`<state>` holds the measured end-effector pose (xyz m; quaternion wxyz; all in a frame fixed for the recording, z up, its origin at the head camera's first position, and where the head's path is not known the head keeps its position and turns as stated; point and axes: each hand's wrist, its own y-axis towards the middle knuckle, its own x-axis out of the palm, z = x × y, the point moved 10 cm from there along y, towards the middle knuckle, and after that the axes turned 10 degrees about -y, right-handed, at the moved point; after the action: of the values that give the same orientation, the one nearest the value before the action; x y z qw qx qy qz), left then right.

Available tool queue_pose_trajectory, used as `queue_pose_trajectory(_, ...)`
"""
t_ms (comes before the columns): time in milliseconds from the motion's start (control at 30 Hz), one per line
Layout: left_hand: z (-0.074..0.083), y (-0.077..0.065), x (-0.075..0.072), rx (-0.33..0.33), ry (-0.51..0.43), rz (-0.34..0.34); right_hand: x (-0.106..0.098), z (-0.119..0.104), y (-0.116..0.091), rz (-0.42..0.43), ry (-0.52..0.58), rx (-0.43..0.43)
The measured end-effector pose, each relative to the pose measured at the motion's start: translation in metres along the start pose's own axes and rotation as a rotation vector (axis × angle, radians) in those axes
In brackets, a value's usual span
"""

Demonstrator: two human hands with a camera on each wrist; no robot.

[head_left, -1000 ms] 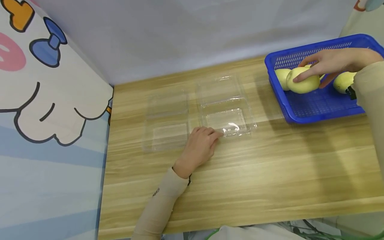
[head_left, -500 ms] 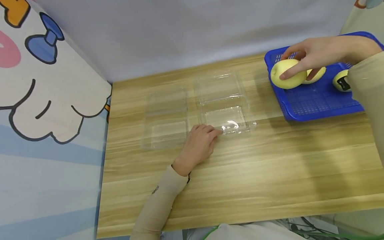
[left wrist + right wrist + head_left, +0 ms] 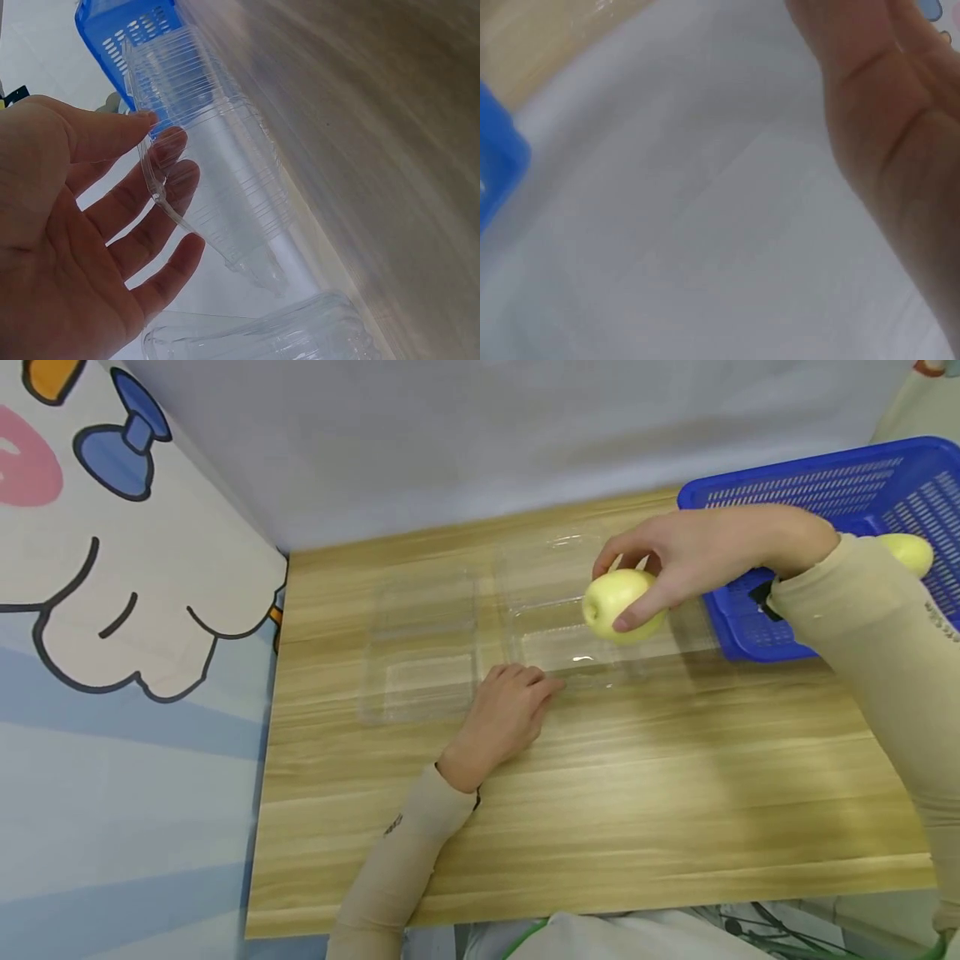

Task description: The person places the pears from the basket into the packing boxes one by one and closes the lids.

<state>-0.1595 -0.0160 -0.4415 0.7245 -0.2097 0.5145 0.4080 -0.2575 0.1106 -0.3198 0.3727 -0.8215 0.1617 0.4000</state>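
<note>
In the head view my right hand [image 3: 697, 556] grips a pale yellow, rounded pear [image 3: 621, 602] between thumb and fingers. It hangs above the right-hand clear plastic container [image 3: 555, 643], which lies opened flat on the table. At that container's near edge is my left hand [image 3: 506, 718]; the left wrist view shows its thumb [image 3: 112, 136] and fingers pinching the clear rim. A second clear container [image 3: 423, 643] lies to the left, also opened out. The right wrist view catches only part of the right hand [image 3: 900, 127], and the pear is out of its sight.
A blue plastic basket [image 3: 731, 631] stands at the back right, with another yellow pear [image 3: 907, 553] partly behind the right sleeve. The wooden table [image 3: 637, 827] meets a pale wall [image 3: 450, 452] at the back and a cartoon-printed panel [image 3: 150, 760] at the left.
My right hand has lifted the pear out of the basket and carried it left, over the right-hand container. The left hand has stayed at the container's edge.
</note>
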Motion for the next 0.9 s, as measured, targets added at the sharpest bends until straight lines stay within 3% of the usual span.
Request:
queue_pose_trajectory(200, 0.001, 0.002, -0.001, 0.008, 0.015, -0.008, 0.027, -0.009, 0.025, -0.028, 0.025, -0.005)
queue_pose_trajectory(400, 0.000, 0.000, -0.002, 0.011, -0.027, -0.006, 0.047, -0.009, 0.058, 0.036, -0.119, 0.037)
queue_pose_trajectory(567, 0.000, -0.001, -0.003, 0.016, -0.036, -0.008, 0.073, -0.007, 0.080, 0.029, -0.198, 0.060)
queue_pose_trajectory(733, 0.000, -0.001, -0.004, 0.013, -0.030, -0.021, 0.093, -0.002, 0.093, -0.007, -0.205, 0.085)
queue_pose_trajectory(900, -0.002, -0.001, -0.004, 0.008, -0.038, -0.023, 0.100, -0.002, 0.095, -0.071, -0.234, 0.085)
